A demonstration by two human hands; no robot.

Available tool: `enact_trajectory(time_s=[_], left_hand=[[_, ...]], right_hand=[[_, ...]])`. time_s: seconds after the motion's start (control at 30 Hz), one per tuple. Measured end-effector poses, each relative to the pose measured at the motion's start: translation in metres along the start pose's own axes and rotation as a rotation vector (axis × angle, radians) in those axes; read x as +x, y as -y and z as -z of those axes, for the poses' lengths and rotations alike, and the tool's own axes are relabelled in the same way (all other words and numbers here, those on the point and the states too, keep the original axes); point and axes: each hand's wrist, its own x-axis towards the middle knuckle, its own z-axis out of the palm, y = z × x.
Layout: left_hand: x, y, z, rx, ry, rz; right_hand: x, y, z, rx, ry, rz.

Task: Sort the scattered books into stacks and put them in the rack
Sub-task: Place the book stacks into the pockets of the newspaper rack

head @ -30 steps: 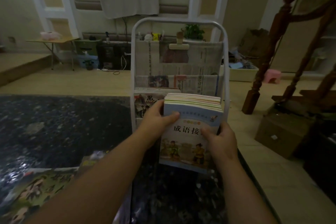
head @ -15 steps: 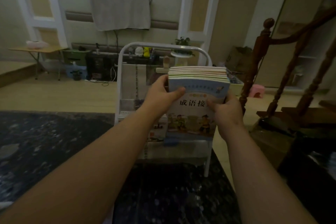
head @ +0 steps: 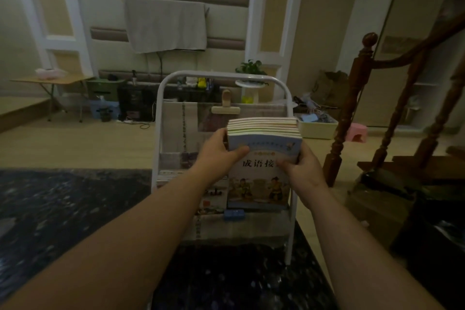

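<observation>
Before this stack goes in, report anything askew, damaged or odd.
Nothing spilled or damaged shows. The stack of books, gripped upright by the left hand and right hand before the white rack, looks squared; only its top edge bows slightly, perhaps from the wide lens.

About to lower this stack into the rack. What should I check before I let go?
1. Left hand and right hand both grip the stack of books: ok.
2. Stack edges squared: ok.
3. Stack lined up with the right half of the rack: ok.
4. Pocket beneath is free: cannot tell, the stack hides it.
5. Clear of racked books on its left: cannot tell.
</observation>
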Motion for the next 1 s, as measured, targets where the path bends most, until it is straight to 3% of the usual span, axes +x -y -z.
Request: enact_trajectory(time_s=[0.33,0.47,0.53,0.63,0.73,0.83,0.93,1.0], left_hand=[[-0.002,0.026,-0.005,0.032,-0.021,0.021],[-0.01,0.038,-0.01,0.05,-0.05,0.051],[-0.006,0.04,-0.008,0.152,-0.045,0.058],[-0.002,0.044,-0.011,0.5,-0.043,0.062],[-0.005,0.046,-0.016,0.678,-0.037,0.046],[-0.003,0.046,-0.014,0.785,-0.031,0.044],[-0.005,0.042,-0.012,0.952,-0.042,0.01],[-0.007,0.04,-0.011,1.006,-0.028,0.009]], right_hand=[[0.012,-0.015,-0.002,-0.085,0.069,-0.07],[0.013,-0.021,-0.014,-0.154,0.023,-0.106],[0.012,-0.023,-0.016,-0.214,-0.011,-0.128],[0.006,-0.029,-0.013,-0.249,-0.016,-0.179],[0.0,-0.034,-0.017,-0.264,-0.01,-0.118],[-0.006,-0.036,-0.026,-0.473,-0.05,-0.039],[-0.014,-0.036,-0.027,-0.922,-0.132,-0.002],[-0.015,-0.033,-0.027,-0.978,-0.111,-0.027]])
